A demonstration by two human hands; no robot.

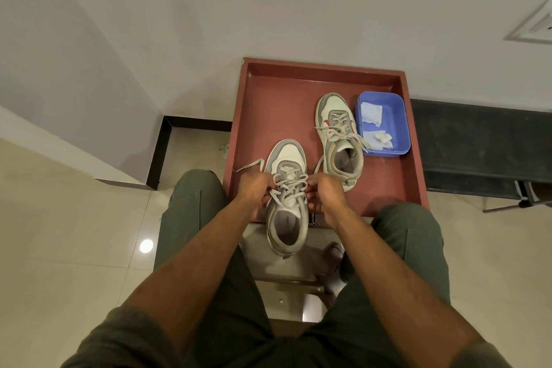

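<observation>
A grey and white sneaker (287,212) lies at the front edge of a red-brown tray table (268,104), its heel hanging over the edge toward me. My left hand (254,188) pinches its laces (291,185) on the left side. On the right side, my right hand (324,193) pinches the same laces. One loose lace end (251,165) trails off to the left. The second sneaker (339,140) stands farther back on the right, with its laces loose.
A blue plastic tub (400,125) with white cloths or wipes sits at the tray's right side. My knees in green trousers flank the tray's front. A dark bench (478,140) stands to the right. White walls lie behind and tiled floor lies on the left.
</observation>
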